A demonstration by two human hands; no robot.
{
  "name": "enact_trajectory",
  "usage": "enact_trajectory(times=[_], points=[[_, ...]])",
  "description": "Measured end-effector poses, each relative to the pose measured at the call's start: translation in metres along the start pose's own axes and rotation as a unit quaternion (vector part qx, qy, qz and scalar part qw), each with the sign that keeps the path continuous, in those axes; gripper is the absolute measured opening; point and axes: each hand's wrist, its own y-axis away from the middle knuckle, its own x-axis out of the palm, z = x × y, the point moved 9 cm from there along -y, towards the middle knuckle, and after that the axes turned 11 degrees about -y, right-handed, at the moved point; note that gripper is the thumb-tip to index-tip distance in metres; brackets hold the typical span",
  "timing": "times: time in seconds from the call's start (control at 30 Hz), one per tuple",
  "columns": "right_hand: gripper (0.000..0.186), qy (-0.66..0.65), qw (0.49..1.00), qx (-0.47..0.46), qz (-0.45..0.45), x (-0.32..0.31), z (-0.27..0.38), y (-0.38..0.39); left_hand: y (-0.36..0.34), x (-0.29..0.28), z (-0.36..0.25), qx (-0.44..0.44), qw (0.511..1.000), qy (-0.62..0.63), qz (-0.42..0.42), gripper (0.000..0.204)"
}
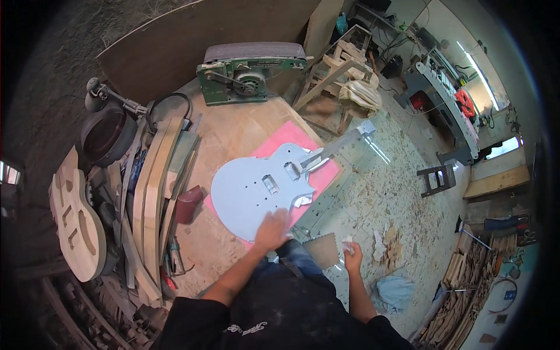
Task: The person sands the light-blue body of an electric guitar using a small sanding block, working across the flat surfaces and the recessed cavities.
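Note:
A light grey-blue electric guitar body point(239, 184) with its neck attached lies flat on a pink sheet point(280, 139) on the workbench. Its neck points to the far right, past the bench edge. Pickup cavities and several small holes show in its top. My left hand point(272, 230) rests on the body's near edge, its fingers stretched out and slightly blurred. Off the bench to the right, my right hand point(352, 256) is closed around a small whitish piece point(348, 244), too small to make out fully.
A green belt sander point(251, 76) stands at the bench's far side. Wooden strips point(153, 192), a dark red block point(189, 205) and a lamp point(108, 131) crowd the left, beside a bare wood guitar body point(79, 227). Wood scraps point(392, 248) and a pale blue cloth point(395, 291) litter the floor.

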Motion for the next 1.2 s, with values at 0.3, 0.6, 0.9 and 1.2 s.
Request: enact_trajectory(times=[0.3, 0.6, 0.9, 1.2], points=[[0.024, 0.109, 0.981, 0.129, -0.092, -0.096, -0.091, 0.184, 0.014, -0.068, 0.254, -0.401, 0.908, -0.118, -0.017, 0.090], [0.029, 0.031, 0.995, 0.078, -0.060, -0.074, -0.072, 0.151, -0.046, 0.005, 0.006, -0.008, 0.996, -0.051, 0.069, 0.084], [0.035, -0.098, 0.985, 0.137, -0.042, -0.041, -0.062, 0.086, 0.091, -0.037, 0.117, -0.364, 0.919, -0.127, -0.078, 0.071], [0.023, 0.172, 0.985, -0.011, 0.030, -0.137, -0.234, 0.167, 0.148, 0.003, 0.067, -0.444, 0.895, -0.040, 0.007, 0.050]])
